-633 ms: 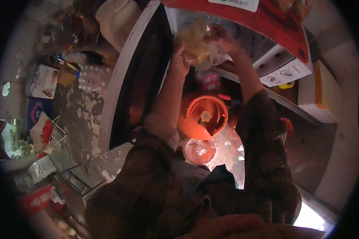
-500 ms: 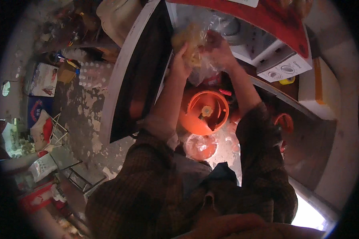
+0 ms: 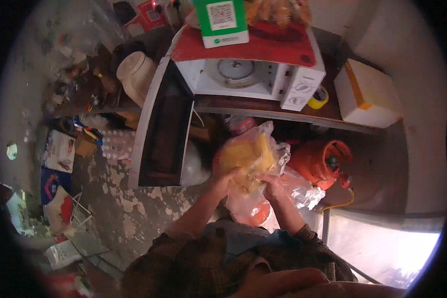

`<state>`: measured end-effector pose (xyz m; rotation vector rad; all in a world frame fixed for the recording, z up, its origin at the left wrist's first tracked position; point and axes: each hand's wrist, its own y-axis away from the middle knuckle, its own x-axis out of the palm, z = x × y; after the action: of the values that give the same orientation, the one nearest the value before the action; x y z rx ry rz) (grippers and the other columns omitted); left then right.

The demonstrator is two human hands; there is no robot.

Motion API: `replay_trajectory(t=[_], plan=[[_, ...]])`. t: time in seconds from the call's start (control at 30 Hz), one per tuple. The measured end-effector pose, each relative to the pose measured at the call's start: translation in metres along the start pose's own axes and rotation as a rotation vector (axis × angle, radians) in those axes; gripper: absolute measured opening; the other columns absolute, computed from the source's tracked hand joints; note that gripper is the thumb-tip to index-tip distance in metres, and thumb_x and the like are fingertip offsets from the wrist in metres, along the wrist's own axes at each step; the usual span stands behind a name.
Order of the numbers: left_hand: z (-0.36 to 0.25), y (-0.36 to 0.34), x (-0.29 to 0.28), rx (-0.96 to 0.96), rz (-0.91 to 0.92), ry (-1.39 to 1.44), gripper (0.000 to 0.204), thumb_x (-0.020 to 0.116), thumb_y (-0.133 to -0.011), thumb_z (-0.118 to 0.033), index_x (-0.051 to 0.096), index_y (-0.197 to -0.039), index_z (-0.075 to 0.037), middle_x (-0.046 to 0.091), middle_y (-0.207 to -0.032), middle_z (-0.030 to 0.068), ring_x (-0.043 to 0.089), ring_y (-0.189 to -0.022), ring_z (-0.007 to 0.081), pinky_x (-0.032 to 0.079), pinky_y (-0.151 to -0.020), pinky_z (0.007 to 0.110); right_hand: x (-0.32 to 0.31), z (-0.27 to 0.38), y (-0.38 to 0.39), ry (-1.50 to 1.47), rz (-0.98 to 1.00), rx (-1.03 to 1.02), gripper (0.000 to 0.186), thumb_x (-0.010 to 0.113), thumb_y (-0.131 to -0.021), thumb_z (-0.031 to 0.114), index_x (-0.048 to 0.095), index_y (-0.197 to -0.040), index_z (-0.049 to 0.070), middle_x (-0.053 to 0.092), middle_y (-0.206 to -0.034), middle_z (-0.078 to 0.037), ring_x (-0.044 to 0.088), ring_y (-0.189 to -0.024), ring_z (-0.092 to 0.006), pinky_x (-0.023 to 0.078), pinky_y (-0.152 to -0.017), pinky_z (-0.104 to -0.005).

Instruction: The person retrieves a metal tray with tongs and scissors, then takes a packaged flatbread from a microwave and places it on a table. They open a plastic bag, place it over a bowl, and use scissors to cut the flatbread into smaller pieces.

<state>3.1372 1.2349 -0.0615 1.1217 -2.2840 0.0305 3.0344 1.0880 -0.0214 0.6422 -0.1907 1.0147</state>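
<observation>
A clear plastic bag [image 3: 248, 154] with pale yellow contents, whose kind I cannot make out, is held in front of my body. My left hand [image 3: 227, 180] grips its lower left side, and my right hand [image 3: 271, 186] closes on the crumpled plastic at its lower right. Beyond the bag stands a white microwave oven [image 3: 303, 82] with its door [image 3: 164, 129] swung out to the left. A glass turntable [image 3: 233, 69] shows inside, with nothing on it.
A red cloth [image 3: 268, 42] and a green sign [image 3: 222, 22] top the microwave. To its right are a yellow tape roll [image 3: 318, 98] and a white foam box [image 3: 372, 97]. An orange gas cylinder [image 3: 313, 164] stands under the shelf; bottles [image 3: 116, 144] sit at left.
Both hands have come back from the microwave's mouth toward my body, still holding the bag. The view has shifted, so the whole microwave and its interior now show.
</observation>
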Motion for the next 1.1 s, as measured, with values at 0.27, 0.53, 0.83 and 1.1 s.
replay_trajectory(t=[0.27, 0.53, 0.83, 1.1], plan=[[-0.018, 0.076, -0.081, -0.084, -0.188, 0.08, 0.052, 0.066, -0.082, -0.018, 0.044, -0.128, -0.003, 0.05, -0.125, 0.0106, 0.05, -0.112, 0.0207, 0.043, -0.089, 0.037, -0.091, -0.013, 0.037, -0.092, -0.107, 0.086, 0.038, 0.059, -0.072, 0.008, 0.058, -0.107, -0.006, 0.061, -0.106, -0.015, 0.057, -0.098, -0.0258, 0.045, -0.089, -0.0369], [-0.102, 0.018, -0.19, 0.571, -0.925, -0.403, 0.072, 0.062, -0.07, -0.005, 0.032, -0.135, -0.001, 0.043, -0.128, 0.0146, 0.045, -0.112, 0.0267, 0.04, -0.092, 0.037, -0.105, 0.003, 0.121, -0.339, -0.361, -0.067, 0.049, 0.061, -0.068, 0.007, 0.053, -0.114, -0.005, 0.06, -0.11, -0.015, 0.057, -0.102, -0.0265, 0.043, -0.094, -0.0361], [-0.09, -0.085, 0.037, 0.052, 0.225, -0.654, 0.061, 0.048, -0.075, 0.002, 0.036, -0.135, 0.003, 0.04, -0.136, 0.0143, 0.039, -0.125, 0.0265, 0.031, -0.104, 0.038, -0.009, -0.063, 0.214, -0.984, -0.995, -0.434, 0.055, 0.063, -0.066, 0.008, 0.051, -0.119, -0.003, 0.059, -0.112, -0.015, 0.056, -0.104, -0.0263, 0.042, -0.096, -0.0358], [-0.008, -0.062, 0.151, -0.426, 0.779, -0.829, 0.045, 0.055, -0.08, -0.004, 0.047, -0.123, 0.005, 0.057, -0.113, 0.016, 0.059, -0.095, 0.0232, 0.048, -0.081, 0.028, -0.028, -0.074, 0.245, -1.132, -0.913, -0.693, 0.068, 0.065, -0.063, 0.009, 0.044, -0.127, 0.0, 0.057, -0.117, -0.014, 0.055, -0.109, -0.0261, 0.04, -0.099, -0.0359]])
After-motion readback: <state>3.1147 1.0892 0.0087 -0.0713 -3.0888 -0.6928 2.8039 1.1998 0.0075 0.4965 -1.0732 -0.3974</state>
